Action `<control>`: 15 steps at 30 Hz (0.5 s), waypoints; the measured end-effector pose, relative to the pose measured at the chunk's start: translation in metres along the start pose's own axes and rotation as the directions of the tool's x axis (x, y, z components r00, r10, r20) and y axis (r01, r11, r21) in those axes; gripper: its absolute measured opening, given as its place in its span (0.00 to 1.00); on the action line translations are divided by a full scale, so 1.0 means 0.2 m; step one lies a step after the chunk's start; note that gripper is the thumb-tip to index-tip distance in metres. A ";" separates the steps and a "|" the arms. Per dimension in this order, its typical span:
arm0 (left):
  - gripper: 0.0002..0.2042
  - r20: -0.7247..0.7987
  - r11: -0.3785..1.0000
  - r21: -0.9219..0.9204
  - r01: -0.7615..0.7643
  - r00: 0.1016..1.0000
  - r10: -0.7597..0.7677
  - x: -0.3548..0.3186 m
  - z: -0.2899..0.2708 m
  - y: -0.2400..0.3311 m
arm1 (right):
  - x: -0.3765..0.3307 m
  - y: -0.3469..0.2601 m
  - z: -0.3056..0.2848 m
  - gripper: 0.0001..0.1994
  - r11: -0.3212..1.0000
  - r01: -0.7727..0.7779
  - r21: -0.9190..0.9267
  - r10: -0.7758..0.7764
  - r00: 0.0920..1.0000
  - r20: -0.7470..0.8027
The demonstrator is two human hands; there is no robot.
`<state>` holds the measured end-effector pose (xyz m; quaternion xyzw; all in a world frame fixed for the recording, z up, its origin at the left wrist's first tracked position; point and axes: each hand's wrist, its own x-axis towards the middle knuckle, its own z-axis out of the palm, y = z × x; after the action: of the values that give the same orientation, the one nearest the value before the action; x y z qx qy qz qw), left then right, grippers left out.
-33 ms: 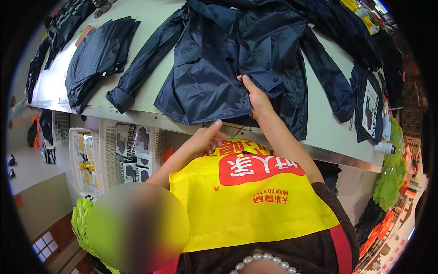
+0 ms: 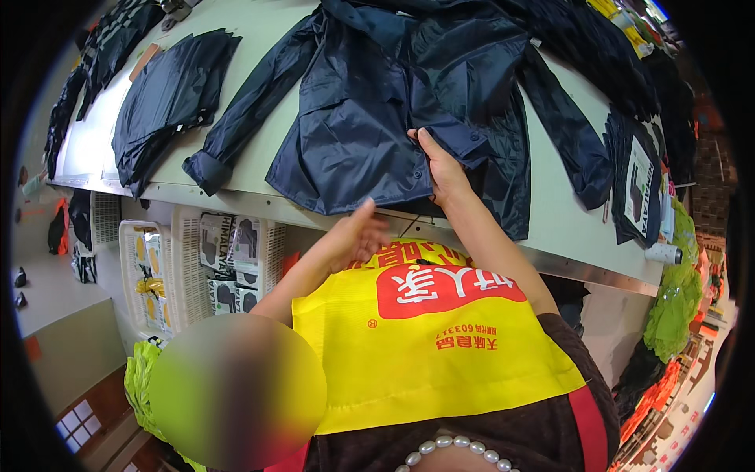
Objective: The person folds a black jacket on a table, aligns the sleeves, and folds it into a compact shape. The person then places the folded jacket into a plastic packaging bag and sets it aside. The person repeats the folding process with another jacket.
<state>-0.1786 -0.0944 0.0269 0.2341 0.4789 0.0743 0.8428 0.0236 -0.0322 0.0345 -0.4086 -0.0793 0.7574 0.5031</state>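
A dark navy jacket (image 2: 346,145) lies spread on the pale worktable, its front parted and its sleeves stretched out to both sides. My right hand (image 2: 447,175) grips the front edge of the jacket near the lower snap buttons, thumb uppermost, with the fingers partly hidden under the cloth. Just below the hem, at the table's near edge, my left hand (image 2: 363,236) is open and holds nothing. Its fingers are apart and slightly curled, and one fingertip is close to the hem; whether it touches the cloth I cannot tell.
On the worktable (image 2: 263,185), a stack of folded dark garments (image 2: 177,102) lies left, and packaged dark garments (image 2: 629,185) lie right beside a small roll (image 2: 663,254). White plastic baskets (image 2: 187,267) with packets stand below on the left. Lime-green material (image 2: 676,295) hangs at the right.
My left hand has shifted slightly up and left, and its fingers have spread a little. The right hand and the jacket look unchanged.
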 end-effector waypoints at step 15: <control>0.10 0.016 0.827 -0.531 -0.184 0.974 0.226 0.36 0.23 0.40 | -0.11 0.04 -0.14 0.12 0.970 0.118 -0.214 -0.138 0.987 -0.078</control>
<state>-0.0939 -0.0135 0.0285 0.0471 0.3790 0.2834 0.8797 0.0414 -0.0627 0.0248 -0.4878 -0.1613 0.6910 0.5085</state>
